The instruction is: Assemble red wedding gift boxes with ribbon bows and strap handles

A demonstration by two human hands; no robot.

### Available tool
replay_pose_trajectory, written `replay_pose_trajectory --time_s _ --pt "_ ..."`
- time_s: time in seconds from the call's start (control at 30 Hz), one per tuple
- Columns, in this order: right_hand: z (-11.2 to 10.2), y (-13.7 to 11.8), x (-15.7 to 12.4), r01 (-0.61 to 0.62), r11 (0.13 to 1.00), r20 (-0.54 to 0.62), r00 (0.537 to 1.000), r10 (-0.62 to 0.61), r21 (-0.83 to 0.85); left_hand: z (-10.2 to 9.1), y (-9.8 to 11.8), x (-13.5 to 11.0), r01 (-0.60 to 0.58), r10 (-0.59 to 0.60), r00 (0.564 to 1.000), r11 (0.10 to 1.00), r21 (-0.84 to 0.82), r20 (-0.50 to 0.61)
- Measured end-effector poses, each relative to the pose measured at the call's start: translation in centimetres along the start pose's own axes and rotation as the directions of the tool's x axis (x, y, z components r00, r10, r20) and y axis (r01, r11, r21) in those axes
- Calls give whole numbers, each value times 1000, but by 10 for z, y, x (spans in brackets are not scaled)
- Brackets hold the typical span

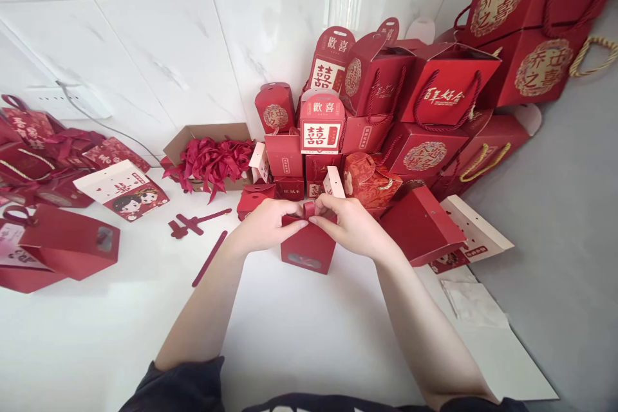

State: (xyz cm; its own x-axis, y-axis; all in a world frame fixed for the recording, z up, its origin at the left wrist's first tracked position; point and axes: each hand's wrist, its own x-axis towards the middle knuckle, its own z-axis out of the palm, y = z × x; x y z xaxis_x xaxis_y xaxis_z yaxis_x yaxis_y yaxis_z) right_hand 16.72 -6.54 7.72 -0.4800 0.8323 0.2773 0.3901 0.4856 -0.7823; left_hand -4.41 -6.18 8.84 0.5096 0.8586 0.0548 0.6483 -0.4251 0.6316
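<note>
A red gift box (309, 246) with a small clear window low on its front stands upright on the white table, in the middle of the view. At its top edge a dark red strap loop (308, 209) stands up between my two hands. My left hand (265, 222) pinches the box's top from the left, thumb in front. From the right, my right hand (356, 224) does the same, its thumb close to the other one. The fingers behind the top edge are partly hidden. Loose dark red straps (210, 259) lie left of my left hand.
Stacked red gift boxes (367, 71) rise against the tiled wall, behind and right. A cardboard box (193, 132) holds a heap of red ribbon bows (215, 161). More finished-looking boxes (72, 241) stand far left, near a white cartoon-printed box (125, 190). A grey surface (564, 206) borders the right side.
</note>
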Motion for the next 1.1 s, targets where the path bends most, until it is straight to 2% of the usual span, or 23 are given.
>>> replay_pose_trajectory --time_s 0.13,0.37,0.53,0.73,1.1 --pt "-2 3 -2 -45 998 31 999 44 48 4 -2 3 -9 11 999 999 39 -32" --pt "3 6 1 -25 999 10 1000 26 -38 6 -1 4 -74 76 997 994 84 -27" --pt "0 5 0 -6 1000 35 999 6 13 9 1 5 -37 43 998 994 106 -49" --pt "-3 2 -2 -16 996 50 999 21 -86 12 4 6 -41 44 998 998 56 -50" --pt "-5 8 -2 -1 1000 74 997 0 15 10 0 6 -84 90 995 990 112 -49"
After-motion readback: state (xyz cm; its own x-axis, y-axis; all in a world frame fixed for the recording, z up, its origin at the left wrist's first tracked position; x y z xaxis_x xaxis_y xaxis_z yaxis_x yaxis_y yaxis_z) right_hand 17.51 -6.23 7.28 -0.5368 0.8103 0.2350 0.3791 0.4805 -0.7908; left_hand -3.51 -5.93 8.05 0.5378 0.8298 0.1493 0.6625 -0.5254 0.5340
